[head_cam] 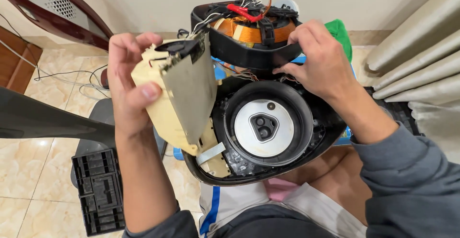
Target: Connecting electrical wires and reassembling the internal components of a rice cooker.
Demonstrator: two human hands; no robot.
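The left hand (128,82) is closed around a cream plastic module (165,104), thumb on its front edge and fingers curled behind, tilting it up and away from the open cooker shell (268,171) that rests on the person's lap. A grey metal plate (191,92) and a small black fan (179,47) are fixed to the module; held upright like this, it clears the shell's cavity while its white ribbon cable (210,152) stays slack. The right hand (318,60) pinches the rim of the black coil holder (249,51), fingertips on its lower edge, propping it up at the far side so the copper coil (254,31) (red and white wires bunched on top) faces upward and the round well with its white disc (263,127) lies exposed.

Room is tight between the two hands: module and holder nearly touch at the top, joined by short wires. To the left there is open tiled floor (28,171), with a black ribbed panel (98,190) lying flat near the knee and a dark panel (43,120) jutting in. To the right, a curtain (421,51) hangs close.
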